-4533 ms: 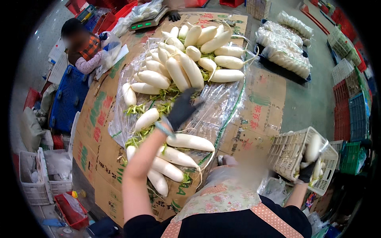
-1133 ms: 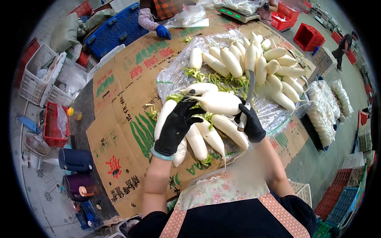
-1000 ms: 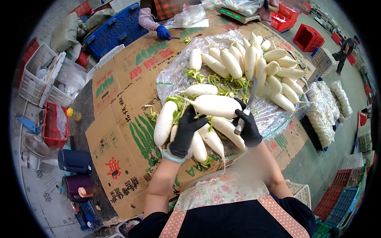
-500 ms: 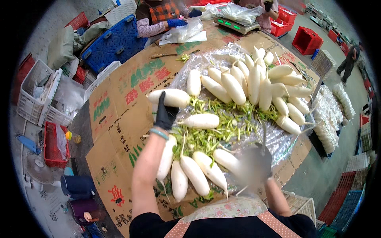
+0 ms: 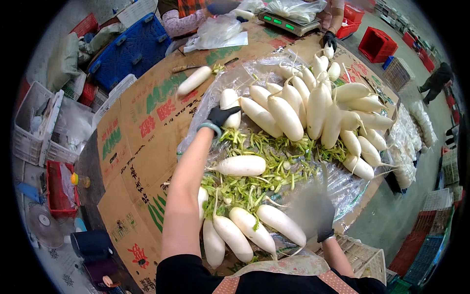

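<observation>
Black-gloved, my left hand [image 5: 223,116] is closed around the lower part of a white radish [image 5: 229,99] at the plastic sheet's left edge. My right hand [image 5: 324,220], in a dark glove, is partly smeared at the lower right. From it rises a narrow grey blade, seemingly a knife [image 5: 323,177]. Another radish [image 5: 241,165] rests on cut green leaf stalks [image 5: 284,169] in the middle. Several radishes [image 5: 247,230] line the near side, and a large heap [image 5: 286,117] covers the far right. One radish [image 5: 194,81] lies alone on the cardboard [image 5: 147,147].
A knife with a wooden handle [image 5: 186,68] lies beyond the lone radish. Across the table, a co-worker's gloved hand [image 5: 330,40] touches a radish at the heap's far end. A scale [image 5: 286,23] with bags stands at the back. Crates [image 5: 62,188] flank the table.
The radish that my left hand held now lies farther off on the cardboard. My left hand has moved right onto another radish. A co-worker's hand has come down to the heap's far end.
</observation>
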### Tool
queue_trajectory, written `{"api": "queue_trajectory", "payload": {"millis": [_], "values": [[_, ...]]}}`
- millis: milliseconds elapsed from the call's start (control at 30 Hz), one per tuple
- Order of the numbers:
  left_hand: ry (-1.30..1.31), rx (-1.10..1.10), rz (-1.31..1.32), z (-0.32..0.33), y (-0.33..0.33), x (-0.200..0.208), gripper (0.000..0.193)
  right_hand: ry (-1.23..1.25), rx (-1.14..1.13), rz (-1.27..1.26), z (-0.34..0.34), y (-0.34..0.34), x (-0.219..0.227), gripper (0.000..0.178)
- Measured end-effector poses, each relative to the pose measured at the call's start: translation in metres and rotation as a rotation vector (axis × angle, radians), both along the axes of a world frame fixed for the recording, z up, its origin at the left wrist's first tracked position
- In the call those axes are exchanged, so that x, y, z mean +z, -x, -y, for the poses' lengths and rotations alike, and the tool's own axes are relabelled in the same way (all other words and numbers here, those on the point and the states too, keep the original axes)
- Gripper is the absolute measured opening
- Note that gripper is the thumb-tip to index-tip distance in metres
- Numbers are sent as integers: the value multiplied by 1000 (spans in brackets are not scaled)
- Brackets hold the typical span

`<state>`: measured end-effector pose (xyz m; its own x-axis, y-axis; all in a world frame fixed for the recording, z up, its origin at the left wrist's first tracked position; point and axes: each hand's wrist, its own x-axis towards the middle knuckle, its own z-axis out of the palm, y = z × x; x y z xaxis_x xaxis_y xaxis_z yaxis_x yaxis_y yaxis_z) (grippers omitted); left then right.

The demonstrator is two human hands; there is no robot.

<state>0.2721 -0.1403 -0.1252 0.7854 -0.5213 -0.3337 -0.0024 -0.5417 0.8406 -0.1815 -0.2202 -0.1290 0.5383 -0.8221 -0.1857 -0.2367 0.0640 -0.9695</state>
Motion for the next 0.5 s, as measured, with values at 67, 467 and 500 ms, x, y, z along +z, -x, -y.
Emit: {"api": "queue_trajectory", "payload": {"millis": [67,467,500], "values": [[154,-23,-272,-27,-2,4,65,-38,-1,17,0,-1,4,18],[489,-346,67,-147,194,167,81,212,317,180,-32,-39,69,20],[481,-381,187,-151,207,174,83,458,376,235,-34,-44,81,21]]}}
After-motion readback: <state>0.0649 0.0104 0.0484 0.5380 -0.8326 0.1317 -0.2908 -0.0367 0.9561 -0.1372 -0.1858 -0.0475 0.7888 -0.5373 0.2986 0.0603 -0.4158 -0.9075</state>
